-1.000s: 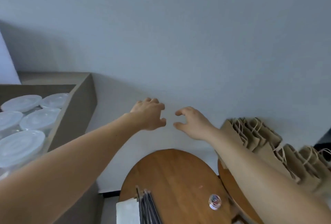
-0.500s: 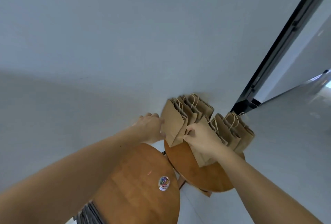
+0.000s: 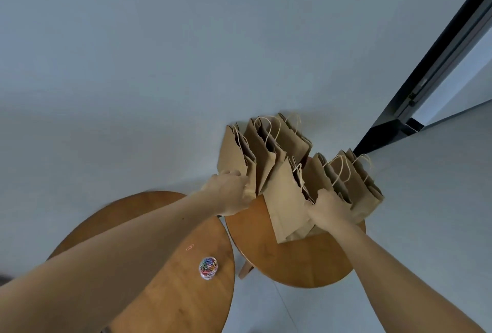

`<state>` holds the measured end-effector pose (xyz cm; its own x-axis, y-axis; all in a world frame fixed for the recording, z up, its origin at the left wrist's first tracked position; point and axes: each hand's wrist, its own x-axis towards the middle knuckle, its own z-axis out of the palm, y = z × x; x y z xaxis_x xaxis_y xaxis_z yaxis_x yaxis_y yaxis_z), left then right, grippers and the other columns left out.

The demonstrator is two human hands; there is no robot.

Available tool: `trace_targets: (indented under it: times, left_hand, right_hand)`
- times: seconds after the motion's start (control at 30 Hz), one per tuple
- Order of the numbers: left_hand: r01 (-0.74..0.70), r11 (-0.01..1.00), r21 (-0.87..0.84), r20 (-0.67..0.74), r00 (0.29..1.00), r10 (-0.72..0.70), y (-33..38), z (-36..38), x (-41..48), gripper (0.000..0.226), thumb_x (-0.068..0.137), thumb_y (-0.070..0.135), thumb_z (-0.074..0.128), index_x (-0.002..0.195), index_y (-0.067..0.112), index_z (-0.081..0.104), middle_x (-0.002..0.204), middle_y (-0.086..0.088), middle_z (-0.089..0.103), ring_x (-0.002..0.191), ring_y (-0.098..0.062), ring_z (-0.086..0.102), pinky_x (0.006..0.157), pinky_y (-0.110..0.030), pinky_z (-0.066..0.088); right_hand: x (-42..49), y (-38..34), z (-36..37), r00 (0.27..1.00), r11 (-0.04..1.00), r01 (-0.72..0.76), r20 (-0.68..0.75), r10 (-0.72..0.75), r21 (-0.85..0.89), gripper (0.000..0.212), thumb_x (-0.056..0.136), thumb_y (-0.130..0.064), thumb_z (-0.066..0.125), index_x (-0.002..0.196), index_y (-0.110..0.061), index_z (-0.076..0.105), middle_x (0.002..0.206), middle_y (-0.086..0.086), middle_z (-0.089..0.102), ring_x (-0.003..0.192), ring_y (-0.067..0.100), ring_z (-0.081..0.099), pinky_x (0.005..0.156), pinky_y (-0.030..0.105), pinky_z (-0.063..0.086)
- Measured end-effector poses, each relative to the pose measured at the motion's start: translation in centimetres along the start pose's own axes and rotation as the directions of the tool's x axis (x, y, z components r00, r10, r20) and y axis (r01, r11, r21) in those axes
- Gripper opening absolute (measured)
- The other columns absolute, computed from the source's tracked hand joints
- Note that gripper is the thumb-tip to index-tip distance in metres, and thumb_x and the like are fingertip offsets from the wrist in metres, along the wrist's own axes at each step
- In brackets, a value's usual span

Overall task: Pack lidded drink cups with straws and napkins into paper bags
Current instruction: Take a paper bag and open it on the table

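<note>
**Both hands on the brown paper bags**

Head view: Two clusters of bags stand on the right desk (image 3: 292,266), a round wooden top with a smooth, warm grain. The far bags (image 3: 290,138) lean against the pale wall. The near bags (image 3: 285,199) stand just in front of them and to the right, touching them. All are flat-sided brown kraft paper with creased gussets and thin twisted cord handles that loop up from their mouths. The mouths are narrow dark slits, and I cannot tell what lies inside.

The left hand (image 3: 231,194) has its fingers curled on the near lower edge of the leftmost far bag, pinching the paper. The right hand (image 3: 330,210) is curled in among the near bags and grips one of them; its fingertips are hidden in the folds.

The left desk (image 3: 165,279), round and of the same wood, almost touches the right one. On it stands a small clear jar (image 3: 209,267) filled with coloured paper clips, and one loose clip (image 3: 189,247) lies just beyond the jar. A dark door frame (image 3: 426,71) slants down at the far right.
</note>
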<state>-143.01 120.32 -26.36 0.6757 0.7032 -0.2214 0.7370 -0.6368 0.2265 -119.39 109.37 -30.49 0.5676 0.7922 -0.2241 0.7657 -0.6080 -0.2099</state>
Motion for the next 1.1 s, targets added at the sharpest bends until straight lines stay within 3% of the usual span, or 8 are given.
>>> trace_targets:
  times: [0.1,0.17,0.37,0.5,0.8,0.93,1.1]
  left_hand:
    - [0.047,0.999,-0.018,0.021,0.999,-0.047,0.7,1.3,1.4,0.045,0.094,0.043,0.051,0.136,0.026,0.049,0.131,0.0,0.055,0.114,-0.022,0.051,0.091,-0.035,0.045]
    - [0.077,0.997,-0.026,0.022,0.997,-0.076,0.7,2.0,1.7,0.047,0.094,0.044,0.052,0.137,0.026,0.049,0.131,0.0,0.055,0.115,-0.022,0.052,0.091,-0.036,0.046]
    - [0.202,0.979,-0.039,0.067,0.978,-0.199,-0.9,3.4,0.5,0.052,0.092,0.047,0.052,0.139,0.026,0.048,0.135,-0.001,0.053,0.121,-0.024,0.049,0.097,-0.04,0.047]
    - [0.242,0.969,-0.042,0.066,0.969,-0.239,-3.1,3.1,-0.9,0.054,0.092,0.044,0.053,0.142,0.025,0.045,0.14,-0.002,0.049,0.126,-0.024,0.046,0.098,-0.04,0.043]
    - [0.225,0.969,-0.105,-0.007,0.974,-0.227,-7.2,1.1,-6.1,0.051,0.092,0.041,0.055,0.14,0.023,0.048,0.141,-0.003,0.049,0.127,-0.025,0.046,0.097,-0.039,0.045]
    - [0.243,0.959,-0.148,-0.034,0.968,-0.25,-11.2,-0.1,-10.1,0.051,0.093,0.04,0.052,0.14,0.023,0.047,0.14,-0.002,0.049,0.127,-0.024,0.045,0.098,-0.039,0.044]
    - [0.295,0.939,-0.176,-0.037,0.951,-0.306,-16.5,-0.1,-15.7,0.049,0.092,0.041,0.05,0.138,0.022,0.05,0.134,-0.003,0.053,0.122,-0.025,0.048,0.096,-0.039,0.045]
  right_hand:
    - [2.9,1.8,1.9,0.997,0.996,0.047,0.06,-0.043,-0.069,0.029,0.096,-0.044,0.044,0.089,-0.016,0.047,0.094,0.001,0.049,0.078,0.02,0.052,0.056,0.032,0.032]
    - [4.3,2.4,3.0,0.995,0.991,0.072,0.079,-0.063,-0.115,0.03,0.097,-0.047,0.041,0.09,-0.018,0.047,0.091,-0.001,0.052,0.075,0.019,0.053,0.056,0.032,0.034]
    - [6.5,2.3,4.9,0.99,0.978,0.113,0.1,-0.096,-0.175,0.027,0.099,-0.031,0.042,0.074,-0.022,0.049,0.072,-0.003,0.057,0.064,0.015,0.053,0.051,0.029,0.037]
    - [5.4,0.1,4.7,0.98,0.963,0.192,0.098,-0.176,-0.188,0.027,0.095,-0.032,0.048,0.069,-0.023,0.048,0.068,-0.003,0.055,0.063,0.016,0.054,0.051,0.028,0.036]
    - [-1.2,-10.7,0.4,0.934,0.883,0.351,0.05,-0.354,-0.311,0.03,0.089,-0.035,0.055,0.063,-0.023,0.045,0.063,-0.004,0.053,0.054,0.013,0.048,0.049,0.024,0.033]
    - [-5.1,-17.3,-0.9,0.886,0.838,0.45,0.037,-0.463,-0.309,0.032,0.084,-0.024,0.054,0.056,-0.021,0.039,0.053,-0.004,0.042,0.047,0.015,0.04,0.046,0.024,0.028]
    - [-9.3,-24.7,1.7,0.852,0.803,0.514,0.072,-0.519,-0.302,0.023,0.08,-0.021,0.053,0.058,-0.017,0.046,0.058,-0.001,0.051,0.05,0.016,0.046,0.044,0.024,0.028]
